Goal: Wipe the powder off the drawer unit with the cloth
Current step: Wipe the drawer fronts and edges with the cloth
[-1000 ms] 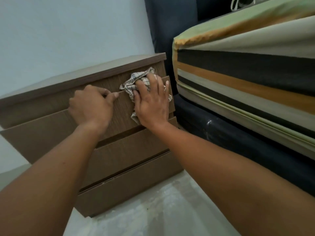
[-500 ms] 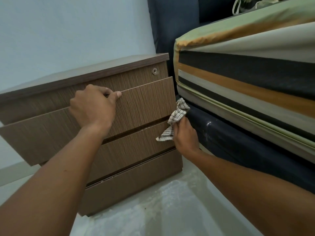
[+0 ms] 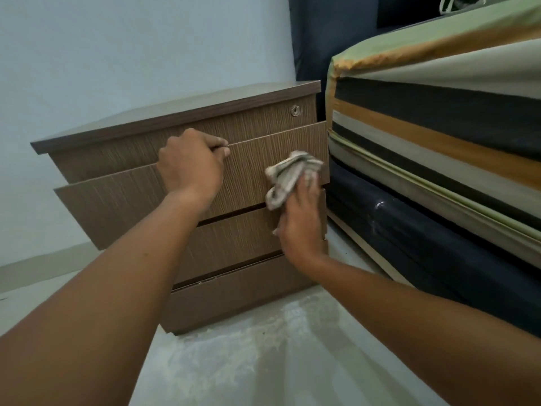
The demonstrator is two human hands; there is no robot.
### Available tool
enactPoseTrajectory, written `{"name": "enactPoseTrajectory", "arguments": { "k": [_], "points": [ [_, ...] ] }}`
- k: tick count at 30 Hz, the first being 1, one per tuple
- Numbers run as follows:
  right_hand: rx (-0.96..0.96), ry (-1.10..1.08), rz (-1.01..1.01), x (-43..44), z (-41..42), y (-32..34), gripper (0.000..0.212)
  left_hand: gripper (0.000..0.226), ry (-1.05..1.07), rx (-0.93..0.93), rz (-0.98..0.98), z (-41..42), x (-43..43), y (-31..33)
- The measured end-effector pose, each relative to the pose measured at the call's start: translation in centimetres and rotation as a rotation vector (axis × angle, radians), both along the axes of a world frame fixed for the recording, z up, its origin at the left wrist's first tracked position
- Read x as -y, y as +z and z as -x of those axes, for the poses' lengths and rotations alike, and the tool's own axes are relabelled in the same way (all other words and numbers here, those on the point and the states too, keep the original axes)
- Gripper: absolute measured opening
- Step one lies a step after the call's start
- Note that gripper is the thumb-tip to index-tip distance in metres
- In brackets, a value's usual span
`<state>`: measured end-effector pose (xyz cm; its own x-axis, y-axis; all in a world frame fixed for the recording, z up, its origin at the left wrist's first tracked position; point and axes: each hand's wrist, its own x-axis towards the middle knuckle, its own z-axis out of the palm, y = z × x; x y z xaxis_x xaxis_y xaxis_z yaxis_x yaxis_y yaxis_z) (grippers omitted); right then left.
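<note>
A brown wood-grain drawer unit [image 3: 123,200] stands on the floor, its upper drawer pulled out a little. My left hand [image 3: 190,164] grips the top edge of that drawer front. My right hand [image 3: 303,218] presses a crumpled checked cloth [image 3: 289,177] against the right part of the same drawer front, near its right edge. A round lock [image 3: 295,110] shows above the cloth. No powder is plain on the wood; whitish dust lies on the floor [image 3: 248,347] in front of the unit.
A striped mattress [image 3: 439,136] on a dark bed base [image 3: 424,244] stands close to the unit's right side, leaving a narrow gap. A pale wall [image 3: 117,54] is behind the unit.
My right hand with the cloth dropped from the top of the drawer front to the unit's right edge, then rose back onto the drawer front's right part. My left hand kept its grip.
</note>
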<state>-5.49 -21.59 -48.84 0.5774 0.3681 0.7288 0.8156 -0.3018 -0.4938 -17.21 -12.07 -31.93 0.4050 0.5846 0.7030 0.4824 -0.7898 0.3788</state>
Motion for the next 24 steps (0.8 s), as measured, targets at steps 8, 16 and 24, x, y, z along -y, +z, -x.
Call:
{"name": "enactPoseTrajectory", "arguments": {
  "k": [8,16,24],
  "points": [
    [0.639,0.008,0.414,-1.5,-0.9,-1.9,0.095,0.019,-0.01,0.016,-0.006,0.4,-0.3,0.1],
    [-0.109,-0.046,-0.205,1.9,-4.6,0.3,0.067,0.019,-0.061,0.047,-0.019,0.3,-0.5,-0.6],
    [-0.53,-0.186,-0.433,1.3,-3.3,0.4,0.032,0.052,-0.15,-0.265,-0.321,3.5,-1.0,-6.9]
  ]
}}
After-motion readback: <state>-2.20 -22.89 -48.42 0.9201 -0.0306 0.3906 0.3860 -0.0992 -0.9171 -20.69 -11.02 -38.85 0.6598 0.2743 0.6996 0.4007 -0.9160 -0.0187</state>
